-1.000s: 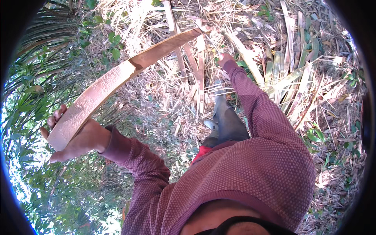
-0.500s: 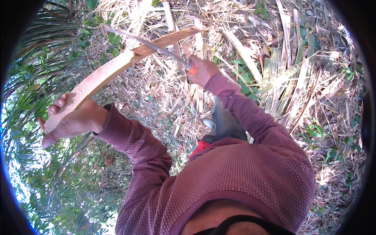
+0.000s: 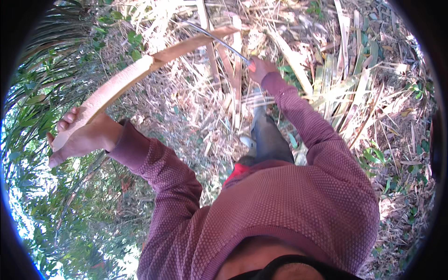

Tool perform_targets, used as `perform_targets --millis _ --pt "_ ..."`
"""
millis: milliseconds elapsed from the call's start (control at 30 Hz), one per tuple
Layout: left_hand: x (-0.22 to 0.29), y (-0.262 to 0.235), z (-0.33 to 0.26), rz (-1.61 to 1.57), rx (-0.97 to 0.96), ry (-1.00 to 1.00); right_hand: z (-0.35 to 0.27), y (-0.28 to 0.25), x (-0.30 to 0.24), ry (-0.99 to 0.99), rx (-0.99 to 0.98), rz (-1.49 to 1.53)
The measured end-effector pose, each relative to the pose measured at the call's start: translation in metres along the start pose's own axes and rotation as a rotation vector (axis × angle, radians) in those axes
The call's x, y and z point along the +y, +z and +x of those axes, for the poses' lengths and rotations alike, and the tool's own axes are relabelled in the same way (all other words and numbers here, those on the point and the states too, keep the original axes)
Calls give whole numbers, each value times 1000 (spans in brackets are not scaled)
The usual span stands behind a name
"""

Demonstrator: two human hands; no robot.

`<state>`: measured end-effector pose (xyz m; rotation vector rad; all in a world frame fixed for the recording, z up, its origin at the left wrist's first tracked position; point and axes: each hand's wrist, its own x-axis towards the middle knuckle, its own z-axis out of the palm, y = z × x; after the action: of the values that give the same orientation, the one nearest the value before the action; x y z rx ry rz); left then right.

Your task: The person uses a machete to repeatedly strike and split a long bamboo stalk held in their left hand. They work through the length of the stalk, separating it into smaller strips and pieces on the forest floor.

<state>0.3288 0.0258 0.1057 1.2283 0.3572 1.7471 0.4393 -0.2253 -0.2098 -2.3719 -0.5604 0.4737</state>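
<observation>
Person, seen from above. Sweater (image 3: 298, 205): maroon knit with a fine pale dotted weave, long sleeves with plain ribbed cuffs. Red fabric (image 3: 237, 171) shows at the sweater's hem, toward 12 o'clock. Trousers (image 3: 269, 140): dark grey. Left hand (image 3: 84, 136) and right hand (image 3: 259, 70): bare, ungloved.

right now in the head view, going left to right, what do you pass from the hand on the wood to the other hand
left hand gripping the end of the long curved strip of wood → thin curved blade meeting the strip's far end → right hand holding the blade's handle → pile of split cane strips on the ground
</observation>
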Motion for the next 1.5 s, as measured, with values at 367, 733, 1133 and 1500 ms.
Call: perform_targets --millis 367,733,1133,1500 --pt "-22 -16 34 -65 -85 -39 20 -12 -2 15 -236 -8" --pt "-40 -37 66 -80 -125 -70 70 21 53 48 -209 -86" --pt "-45 -63 66 -8 -90 -66 73 22 44 85 -184 -29" --pt "-51 -50 59 132 9 -52 104 54 98 264 -82 -72"
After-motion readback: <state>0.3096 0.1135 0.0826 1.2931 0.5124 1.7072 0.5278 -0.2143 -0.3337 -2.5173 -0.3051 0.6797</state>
